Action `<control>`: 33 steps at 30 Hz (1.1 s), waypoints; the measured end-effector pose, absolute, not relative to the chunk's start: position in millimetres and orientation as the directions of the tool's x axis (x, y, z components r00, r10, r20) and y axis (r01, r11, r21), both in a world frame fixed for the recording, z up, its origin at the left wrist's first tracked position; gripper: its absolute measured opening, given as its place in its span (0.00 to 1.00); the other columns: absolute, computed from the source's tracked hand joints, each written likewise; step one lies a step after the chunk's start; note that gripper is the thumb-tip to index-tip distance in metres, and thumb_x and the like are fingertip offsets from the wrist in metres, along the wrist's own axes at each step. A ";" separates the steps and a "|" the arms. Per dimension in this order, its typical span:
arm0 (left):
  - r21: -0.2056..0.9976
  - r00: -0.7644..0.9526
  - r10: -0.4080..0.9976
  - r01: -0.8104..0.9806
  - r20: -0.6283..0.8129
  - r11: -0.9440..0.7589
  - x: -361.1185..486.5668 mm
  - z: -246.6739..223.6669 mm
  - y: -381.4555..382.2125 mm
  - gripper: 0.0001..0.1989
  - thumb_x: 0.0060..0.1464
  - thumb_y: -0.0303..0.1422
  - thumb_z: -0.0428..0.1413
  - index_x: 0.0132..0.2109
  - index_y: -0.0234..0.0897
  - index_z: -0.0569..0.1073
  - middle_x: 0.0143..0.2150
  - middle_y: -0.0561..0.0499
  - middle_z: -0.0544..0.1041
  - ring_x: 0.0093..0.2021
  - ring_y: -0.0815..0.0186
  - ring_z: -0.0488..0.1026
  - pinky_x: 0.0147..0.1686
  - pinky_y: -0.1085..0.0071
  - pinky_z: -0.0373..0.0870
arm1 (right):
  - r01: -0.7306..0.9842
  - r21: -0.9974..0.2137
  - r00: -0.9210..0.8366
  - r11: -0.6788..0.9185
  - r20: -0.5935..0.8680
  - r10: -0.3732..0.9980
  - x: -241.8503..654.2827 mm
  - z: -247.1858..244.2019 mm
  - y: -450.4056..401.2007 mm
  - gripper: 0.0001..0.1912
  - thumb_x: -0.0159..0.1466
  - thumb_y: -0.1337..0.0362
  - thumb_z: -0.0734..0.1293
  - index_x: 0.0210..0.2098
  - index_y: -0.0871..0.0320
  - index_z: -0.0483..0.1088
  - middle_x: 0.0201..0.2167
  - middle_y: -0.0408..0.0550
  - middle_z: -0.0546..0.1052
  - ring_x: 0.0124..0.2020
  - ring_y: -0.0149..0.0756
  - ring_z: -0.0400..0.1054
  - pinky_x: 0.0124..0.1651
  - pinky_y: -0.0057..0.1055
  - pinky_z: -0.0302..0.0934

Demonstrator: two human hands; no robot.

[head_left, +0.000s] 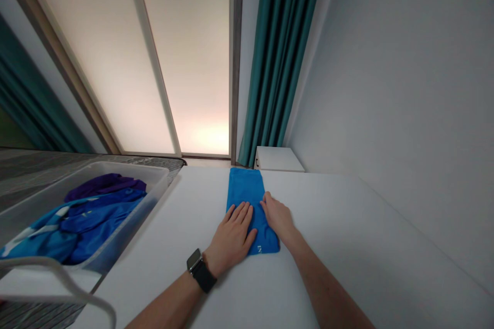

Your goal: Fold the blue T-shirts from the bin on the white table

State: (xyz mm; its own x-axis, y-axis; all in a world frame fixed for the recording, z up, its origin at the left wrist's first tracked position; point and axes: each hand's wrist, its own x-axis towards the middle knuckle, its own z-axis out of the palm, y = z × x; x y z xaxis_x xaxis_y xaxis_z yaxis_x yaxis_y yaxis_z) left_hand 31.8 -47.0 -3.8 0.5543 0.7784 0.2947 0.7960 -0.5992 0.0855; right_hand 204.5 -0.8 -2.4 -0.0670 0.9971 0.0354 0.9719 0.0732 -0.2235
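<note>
A blue garment [247,185], folded into a long narrow strip, lies on the white table [328,226]. White letters show at its near end. My left hand [233,234], with a dark watch on the wrist, rests flat on its middle with fingers stretched out. At the strip's right edge, the fingers of my right hand [278,216] are curled in and pinch the cloth. The tips of those fingers are partly hidden.
Left of the table stands a translucent plastic bin [162,180] with blue and purple clothes [104,216] in it. A grey curved bar [77,288] crosses the lower left. Behind the table are a small white cabinet [280,158] and a teal curtain [283,61]. A wall [405,87] borders the right.
</note>
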 end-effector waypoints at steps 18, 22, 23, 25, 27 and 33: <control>0.046 0.560 0.789 0.807 0.253 -0.588 32.9 -15.6 -45.4 0.30 0.64 0.43 0.44 0.67 0.31 0.59 0.68 0.39 0.59 0.68 0.54 0.55 0.66 0.53 0.51 | 0.894 -0.274 -0.239 0.354 0.376 0.895 197.4 -1.8 -21.0 0.20 0.69 0.71 0.52 0.52 0.58 0.69 0.48 0.54 0.74 0.50 0.42 0.65 0.53 0.36 0.58; 0.054 0.569 0.788 0.802 0.236 -0.595 31.6 -17.5 -43.2 0.28 0.65 0.38 0.41 0.67 0.28 0.57 0.69 0.39 0.58 0.69 0.56 0.54 0.67 0.54 0.51 | 0.846 -0.267 -0.369 0.461 0.330 0.869 192.0 -21.7 -28.8 0.25 0.67 0.71 0.51 0.62 0.63 0.62 0.59 0.57 0.69 0.60 0.42 0.60 0.61 0.40 0.55; 0.056 0.570 0.788 0.801 0.233 -0.596 30.1 -17.7 -41.8 0.28 0.65 0.37 0.41 0.68 0.28 0.57 0.69 0.39 0.57 0.69 0.56 0.53 0.67 0.55 0.51 | 0.848 -0.258 -0.381 0.462 0.309 0.872 192.3 -26.6 -28.8 0.27 0.68 0.71 0.50 0.64 0.65 0.60 0.62 0.58 0.66 0.63 0.42 0.57 0.63 0.41 0.52; 0.062 0.561 0.795 0.807 0.229 -0.587 24.8 -17.6 -37.9 0.27 0.65 0.36 0.40 0.68 0.29 0.57 0.69 0.40 0.57 0.69 0.57 0.52 0.67 0.55 0.51 | 0.861 -0.254 -0.380 0.441 0.257 0.889 193.8 -32.9 -27.8 0.27 0.69 0.69 0.48 0.66 0.65 0.56 0.66 0.57 0.60 0.67 0.42 0.51 0.66 0.45 0.48; 0.075 0.531 0.819 0.828 0.217 -0.556 17.4 -17.0 -33.2 0.27 0.65 0.38 0.41 0.67 0.30 0.57 0.70 0.41 0.56 0.70 0.57 0.52 0.67 0.55 0.51 | 0.876 -0.260 -0.361 0.406 0.203 0.910 194.6 -33.7 -27.2 0.28 0.71 0.63 0.47 0.67 0.64 0.53 0.68 0.54 0.55 0.69 0.42 0.47 0.68 0.48 0.44; 0.157 0.433 0.885 0.875 0.173 -0.459 0.0 -19.9 -20.6 0.30 0.65 0.44 0.41 0.69 0.33 0.56 0.71 0.42 0.53 0.70 0.55 0.50 0.66 0.53 0.51 | 0.895 -0.284 -0.319 0.345 0.137 0.938 188.9 -24.9 -31.4 0.31 0.71 0.55 0.49 0.69 0.63 0.49 0.70 0.54 0.48 0.71 0.44 0.40 0.68 0.51 0.38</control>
State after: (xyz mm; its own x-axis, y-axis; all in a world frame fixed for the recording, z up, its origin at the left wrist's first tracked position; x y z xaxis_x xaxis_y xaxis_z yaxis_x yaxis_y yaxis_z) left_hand 0.0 -20.6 -19.9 0.4329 0.8848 0.1726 0.8746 -0.4586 0.1575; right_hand 188.9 -31.4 -24.9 -0.3187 0.9380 0.1366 0.8945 0.3453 -0.2839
